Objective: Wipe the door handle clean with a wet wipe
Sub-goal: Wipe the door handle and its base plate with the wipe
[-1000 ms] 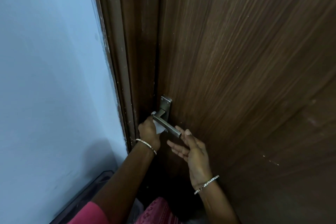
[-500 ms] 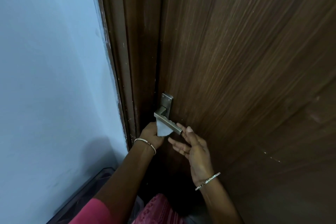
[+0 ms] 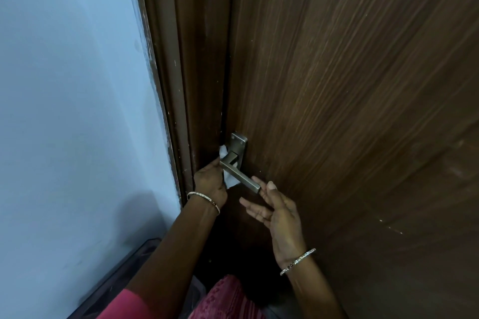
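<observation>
Gripping wipe [image 3: 231, 181], left hand [image 3: 211, 184] fingers curl under door handle [image 3: 241, 176] at pivot end. Lever runs 10 to 4 o'clock; next stroke likely toward 4 (left hand nearer). Right hand [image 3: 280, 217] open, fingertips [image 3: 270, 186] touching free end.

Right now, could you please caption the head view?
Left hand presses white wet wipe against brushed-metal lever door handle; right hand touches its tip.
</observation>
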Demonstrator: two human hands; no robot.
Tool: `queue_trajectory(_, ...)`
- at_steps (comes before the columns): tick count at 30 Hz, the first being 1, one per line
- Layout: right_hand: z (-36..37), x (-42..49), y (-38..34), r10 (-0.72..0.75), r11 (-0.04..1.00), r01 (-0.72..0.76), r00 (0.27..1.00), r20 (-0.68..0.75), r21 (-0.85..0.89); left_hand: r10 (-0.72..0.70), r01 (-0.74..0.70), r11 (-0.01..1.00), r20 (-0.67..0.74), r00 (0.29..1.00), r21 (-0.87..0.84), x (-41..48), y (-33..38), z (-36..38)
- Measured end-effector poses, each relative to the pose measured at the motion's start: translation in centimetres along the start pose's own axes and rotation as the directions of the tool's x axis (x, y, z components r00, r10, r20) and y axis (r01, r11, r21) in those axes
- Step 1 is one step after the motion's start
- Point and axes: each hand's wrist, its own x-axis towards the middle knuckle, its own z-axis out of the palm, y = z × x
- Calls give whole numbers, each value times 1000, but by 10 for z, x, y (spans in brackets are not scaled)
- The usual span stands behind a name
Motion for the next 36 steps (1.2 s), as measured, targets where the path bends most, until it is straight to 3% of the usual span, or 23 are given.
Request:
queue_trajectory(2, -1, 1, 1, -3, 1000, 3, 1000, 3, 3, -14, 17, 998, 61, 998, -53, 2, -1, -3)
queue_trajectory(6, 0, 2, 2, -11, 1000, 11, 1000, -1, -2, 178, -177, 984, -13, 984, 26, -5, -14, -9)
queue_trajectory(9, 0, 3, 3, -17, 1000, 17, 1000, -12, -7, 223, -225, 968, 25, 974, 113, -19, -32, -2)
queue_trajectory(13, -4, 5, 4, -7, 1000, 7, 1000, -4, -21, 304, -282, 930, -63, 951, 237, -18, -51, 8)
queue_trajectory(26, -6, 5, 3, -4, 999, 5, 1000, 9, -45, 511, -428, 824, -161, 844, 372, 9, -35, -12)
queue_trajectory(31, -5, 5, 1, -26, 996, 28, 999, 23, -81, 483, -362, 845, -270, 833, 395, 25, -41, -10)
queue_trajectory(34, -4, 3, 1, -31, 994, 33, 999, 20, -106, 323, -163, 881, -311, 894, 444, 24, -37, -10)
queue_trajectory(36, -3, 3, 1, -29, 994, 30, 999, 13, -102, 307, -150, 874, -288, 907, 462, 22, -34, -10)
